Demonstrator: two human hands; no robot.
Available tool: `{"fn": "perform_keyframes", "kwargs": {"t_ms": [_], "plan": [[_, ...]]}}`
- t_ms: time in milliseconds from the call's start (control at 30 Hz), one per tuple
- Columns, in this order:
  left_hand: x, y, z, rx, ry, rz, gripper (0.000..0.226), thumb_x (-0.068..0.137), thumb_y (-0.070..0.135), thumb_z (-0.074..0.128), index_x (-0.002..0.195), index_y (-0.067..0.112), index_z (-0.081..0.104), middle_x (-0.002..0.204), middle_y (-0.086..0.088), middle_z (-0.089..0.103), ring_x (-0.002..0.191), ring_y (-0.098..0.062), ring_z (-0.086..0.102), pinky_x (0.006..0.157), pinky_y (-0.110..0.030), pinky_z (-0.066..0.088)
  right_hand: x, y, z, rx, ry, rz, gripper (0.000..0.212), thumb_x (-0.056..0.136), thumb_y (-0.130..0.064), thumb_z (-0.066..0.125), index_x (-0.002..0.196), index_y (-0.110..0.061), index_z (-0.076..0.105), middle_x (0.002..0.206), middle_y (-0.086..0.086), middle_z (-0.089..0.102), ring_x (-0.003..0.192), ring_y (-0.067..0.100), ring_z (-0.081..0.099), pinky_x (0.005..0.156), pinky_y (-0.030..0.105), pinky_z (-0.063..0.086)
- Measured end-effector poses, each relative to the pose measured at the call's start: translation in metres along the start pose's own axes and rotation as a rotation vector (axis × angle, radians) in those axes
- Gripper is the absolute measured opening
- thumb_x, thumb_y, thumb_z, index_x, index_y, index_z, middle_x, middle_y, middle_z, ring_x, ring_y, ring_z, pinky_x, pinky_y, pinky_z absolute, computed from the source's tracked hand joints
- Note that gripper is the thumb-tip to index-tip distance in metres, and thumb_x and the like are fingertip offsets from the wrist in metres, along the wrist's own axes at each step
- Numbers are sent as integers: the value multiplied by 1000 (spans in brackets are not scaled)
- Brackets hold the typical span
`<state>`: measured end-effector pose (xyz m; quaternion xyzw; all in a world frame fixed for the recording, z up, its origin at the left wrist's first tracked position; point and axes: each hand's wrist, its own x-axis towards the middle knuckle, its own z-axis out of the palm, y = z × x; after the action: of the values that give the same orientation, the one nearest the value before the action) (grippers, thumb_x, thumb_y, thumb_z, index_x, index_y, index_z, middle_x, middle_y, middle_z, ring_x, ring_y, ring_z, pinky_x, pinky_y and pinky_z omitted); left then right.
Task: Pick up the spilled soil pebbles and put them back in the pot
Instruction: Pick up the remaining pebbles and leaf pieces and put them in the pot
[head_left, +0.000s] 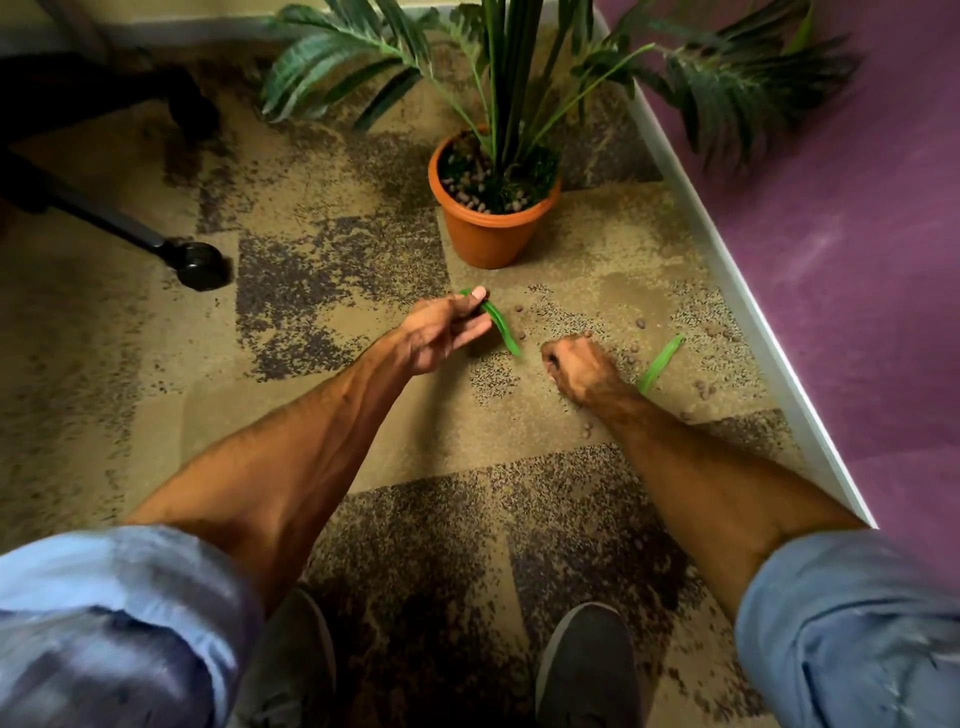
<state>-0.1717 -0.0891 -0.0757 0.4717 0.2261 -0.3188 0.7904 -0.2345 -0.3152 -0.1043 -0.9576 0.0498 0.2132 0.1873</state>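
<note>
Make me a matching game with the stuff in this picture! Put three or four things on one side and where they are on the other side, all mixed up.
Things:
1. pot
2. left hand
3. right hand
4. chair wheel

Places or states:
A. closed in a fist low over the carpet, among the scattered pebbles
B. holding a green leaf
C. on the carpet at the left, at the end of a black chair leg
D. standing upright near the purple wall, with a palm plant in it

Pairs: 1-D, 2-B, 3-A, 4-C
</note>
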Motion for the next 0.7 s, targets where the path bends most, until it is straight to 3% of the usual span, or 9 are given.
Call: {"fn": "perform_keyframes", "kwargs": {"t_ms": [133, 200, 333, 467, 567, 633, 700], "plan": [[-1, -1, -1, -43, 16, -2, 9, 103, 8, 64, 103, 3, 71, 96, -11, 71, 89, -17, 69, 82, -29, 61, -15, -12, 19, -297, 121, -121, 35, 103, 0, 55, 136, -12, 62, 131, 16, 58, 106, 29, 69, 92, 38, 62], [-2, -1, -2, -70, 11, -14, 10, 103, 9, 64, 103, 3, 72, 96, -11, 71, 88, -17, 69, 82, -28, 61, -20, -12, 26, -278, 160, -137, 38, 104, -2, 55, 140, -12, 61, 138, 17, 56, 108, 29, 69, 95, 40, 62], [-2, -1, 4, -60, 52, 24, 12, 102, 9, 66, 110, 3, 72, 97, -11, 70, 87, -17, 68, 81, -30, 60, -14, -7, 21, -118, 237, -75, 23, 104, -2, 54, 113, -11, 72, 117, 14, 70, 89, 24, 67, 73, 31, 55], [2, 20, 15, -45, 143, 244, 7, 99, 7, 70, 103, 2, 68, 105, -15, 64, 78, -17, 65, 81, -24, 62, 8, -36, -18, 328, 333, 82, 19, 102, -20, 59, 108, -19, 77, 112, 10, 75, 107, 28, 70, 93, 38, 55], [18, 70, 27, -10, 181, 349, 8, 100, 14, 71, 96, 6, 72, 96, -11, 73, 79, -16, 71, 80, -27, 64, 53, -82, -66, 660, 468, 130, 19, 94, -13, 73, 79, -24, 76, 80, 1, 79, 84, 27, 80, 76, 42, 64], [32, 101, 37, 27, 222, 403, 10, 100, 18, 70, 101, 9, 73, 92, -7, 76, 76, -14, 72, 74, -27, 64, 79, -104, -100, 720, 531, 91, 15, 89, -13, 79, 79, -24, 77, 67, -6, 74, 76, 20, 80, 72, 39, 66], [38, 116, 41, 90, 265, 445, 14, 100, 20, 71, 107, 8, 70, 89, -5, 75, 68, -11, 70, 65, -27, 60, 93, -113, -124, 689, 560, 34, 10, 86, -11, 79, 83, -21, 79, 69, -4, 75, 74, 17, 79, 72, 38, 67]]}}
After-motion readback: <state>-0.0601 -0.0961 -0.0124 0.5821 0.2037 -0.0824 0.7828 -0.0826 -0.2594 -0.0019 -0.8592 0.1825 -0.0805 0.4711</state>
